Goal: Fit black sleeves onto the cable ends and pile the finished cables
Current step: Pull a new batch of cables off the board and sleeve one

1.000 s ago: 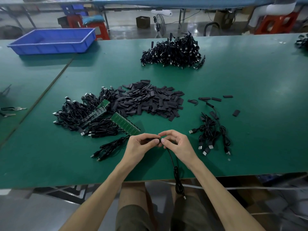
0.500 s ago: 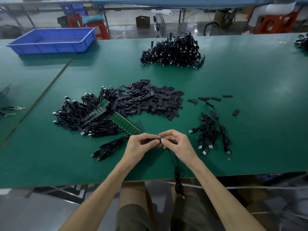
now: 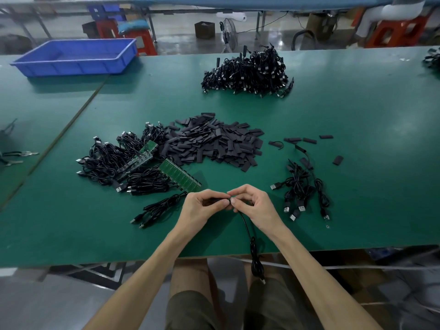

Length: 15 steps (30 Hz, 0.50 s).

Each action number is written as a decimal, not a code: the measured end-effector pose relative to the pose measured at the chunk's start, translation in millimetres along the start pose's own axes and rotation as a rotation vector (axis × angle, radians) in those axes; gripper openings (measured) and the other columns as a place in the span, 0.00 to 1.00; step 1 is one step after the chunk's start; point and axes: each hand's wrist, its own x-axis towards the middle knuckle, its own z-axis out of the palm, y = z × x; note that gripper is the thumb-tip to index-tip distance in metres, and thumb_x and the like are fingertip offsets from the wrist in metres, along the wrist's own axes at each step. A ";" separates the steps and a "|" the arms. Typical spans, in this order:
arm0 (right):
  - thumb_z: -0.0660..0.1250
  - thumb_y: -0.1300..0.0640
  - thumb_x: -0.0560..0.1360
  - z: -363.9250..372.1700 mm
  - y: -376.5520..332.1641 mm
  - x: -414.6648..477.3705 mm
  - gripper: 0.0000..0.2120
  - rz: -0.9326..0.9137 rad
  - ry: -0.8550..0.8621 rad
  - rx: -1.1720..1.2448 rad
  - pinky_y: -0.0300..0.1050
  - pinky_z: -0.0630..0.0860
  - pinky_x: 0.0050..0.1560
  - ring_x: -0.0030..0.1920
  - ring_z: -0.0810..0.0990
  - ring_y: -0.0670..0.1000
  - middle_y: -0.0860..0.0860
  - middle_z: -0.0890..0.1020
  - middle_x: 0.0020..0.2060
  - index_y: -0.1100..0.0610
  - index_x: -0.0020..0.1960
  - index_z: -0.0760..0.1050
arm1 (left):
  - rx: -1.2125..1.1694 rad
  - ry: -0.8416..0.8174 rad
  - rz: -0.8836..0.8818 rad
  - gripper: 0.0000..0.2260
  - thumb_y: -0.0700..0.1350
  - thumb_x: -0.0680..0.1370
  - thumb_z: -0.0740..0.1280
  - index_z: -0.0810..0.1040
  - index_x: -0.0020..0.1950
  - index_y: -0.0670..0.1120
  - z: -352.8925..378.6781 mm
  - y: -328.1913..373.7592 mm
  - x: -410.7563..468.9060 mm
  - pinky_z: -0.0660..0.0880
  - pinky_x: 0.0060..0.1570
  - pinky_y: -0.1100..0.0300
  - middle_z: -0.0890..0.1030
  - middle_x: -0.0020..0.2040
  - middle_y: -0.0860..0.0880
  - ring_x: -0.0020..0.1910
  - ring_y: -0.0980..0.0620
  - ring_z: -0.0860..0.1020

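My left hand pinches a black sleeve between thumb and fingers above the table's near edge. Right beside it my right hand pinches the end of a black cable, fingertips touching those of the left. The cable's bundled rest hangs over the table edge toward my lap. A heap of loose black sleeves lies in the middle of the green table. Cables with green circuit boards are heaped to the left. A small group of cables lies right of my hands.
A big pile of black cables sits at the far middle. A blue plastic tray stands at the back left. One cable bundle lies left of my hands. A few stray sleeves lie at right. Pliers rest at far left.
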 end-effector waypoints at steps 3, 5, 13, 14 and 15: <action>0.72 0.58 0.79 0.6 -1.2 -0.1 0.05 0.006 0.004 0.001 0.55 0.82 0.54 0.45 0.86 0.57 0.52 0.88 0.44 0.53 0.55 0.82 | 0.033 0.002 -0.013 0.06 0.41 0.77 0.75 0.86 0.53 0.45 0.5 -0.6 0.2 0.82 0.54 0.52 0.87 0.45 0.46 0.47 0.46 0.86; 0.73 0.58 0.79 1.4 -1.8 -0.5 0.05 0.012 0.007 0.000 0.53 0.82 0.56 0.47 0.87 0.55 0.51 0.89 0.44 0.53 0.55 0.82 | 0.099 0.009 0.002 0.04 0.42 0.78 0.74 0.85 0.52 0.47 2.1 -1.7 0.4 0.81 0.54 0.48 0.87 0.45 0.48 0.47 0.47 0.86; 0.73 0.60 0.79 0.1 -4.5 -1.3 0.05 0.023 -0.009 0.038 0.50 0.82 0.54 0.47 0.87 0.59 0.53 0.89 0.44 0.57 0.55 0.82 | 0.023 -0.036 -0.019 0.04 0.41 0.78 0.74 0.84 0.52 0.44 -0.8 -0.5 1.6 0.81 0.53 0.55 0.87 0.45 0.45 0.48 0.46 0.86; 0.73 0.61 0.79 -0.2 -5.0 -1.4 0.05 0.025 -0.015 0.046 0.50 0.82 0.54 0.48 0.87 0.59 0.54 0.88 0.44 0.58 0.55 0.82 | -0.004 -0.041 -0.023 0.04 0.40 0.78 0.74 0.85 0.52 0.43 -1.2 -0.1 1.3 0.81 0.52 0.58 0.87 0.45 0.44 0.47 0.45 0.86; 0.73 0.61 0.79 -0.4 -5.5 -1.4 0.06 0.027 -0.022 0.052 0.48 0.82 0.53 0.48 0.87 0.58 0.54 0.88 0.44 0.58 0.55 0.82 | -0.026 -0.046 -0.027 0.05 0.39 0.77 0.74 0.84 0.52 0.42 -1.6 0.1 1.2 0.80 0.51 0.60 0.87 0.45 0.43 0.47 0.45 0.86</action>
